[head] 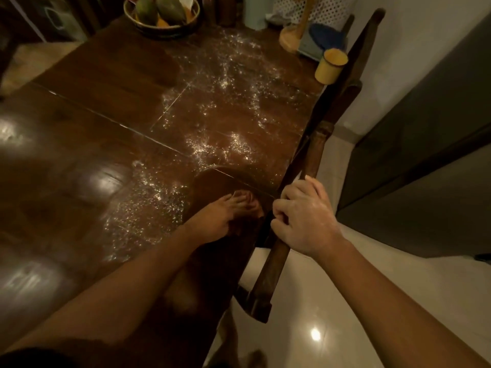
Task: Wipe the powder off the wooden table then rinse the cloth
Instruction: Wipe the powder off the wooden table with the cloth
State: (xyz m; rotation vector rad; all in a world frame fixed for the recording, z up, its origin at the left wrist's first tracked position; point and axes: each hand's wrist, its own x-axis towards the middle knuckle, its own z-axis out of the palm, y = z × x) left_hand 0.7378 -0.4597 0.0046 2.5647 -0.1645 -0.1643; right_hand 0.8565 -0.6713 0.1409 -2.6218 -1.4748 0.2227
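White powder (225, 102) is scattered over the right half of the dark wooden table (79, 155), from the far end to near my left hand. My left hand (225, 216) lies flat on the tabletop by the right edge, fingers straight, inside a curved patch with no powder on it. I cannot tell whether a cloth is under this hand. My right hand (303, 221) grips the top rail of a wooden chair (316, 152) that stands against the table's right edge.
At the far end of the table stand a fruit bowl (162, 22), a yellow cup (330, 66), a blue-lidded container (326, 35) and a wooden stand (292, 35). Pale tiled floor (332, 301) and a wall lie to the right.
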